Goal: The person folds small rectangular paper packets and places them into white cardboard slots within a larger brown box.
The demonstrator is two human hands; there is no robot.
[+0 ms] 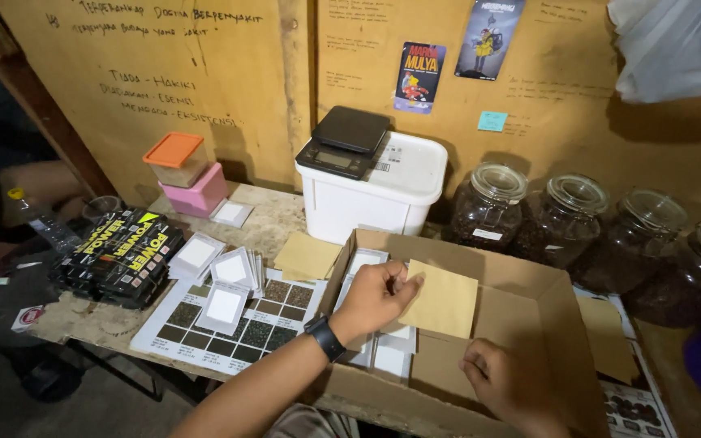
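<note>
I see a tan paper envelope point(441, 302) held over the open cardboard box point(557, 320), tilted, its near edge pinched between the thumb and fingers of my left hand point(375, 296). That hand wears a dark wristband point(324, 337) and hangs above the left part of the box, where small white-windowed packets point(389, 357) lie flat on the bottom. My right hand point(506, 380) rests low in the box against the cardboard floor, fingers curled inward; I cannot tell whether it grips anything.

Just left of the box, another tan envelope point(306, 255) lies on the worktable point(273, 212), beside loose white-windowed packets point(231, 268) spread over a printed sheet of dark sample squares point(273, 324). Farther left sits a stack of black and yellow sachets point(123, 255). Behind the box stands a white lidded tub point(383, 195) with a black digital scale point(344, 140) on top. To the right, four glass jars point(565, 215) of dark contents line the wall. A pink container point(196, 195) with an orange-lidded one point(176, 158) stacked on it stands at the back left.
</note>
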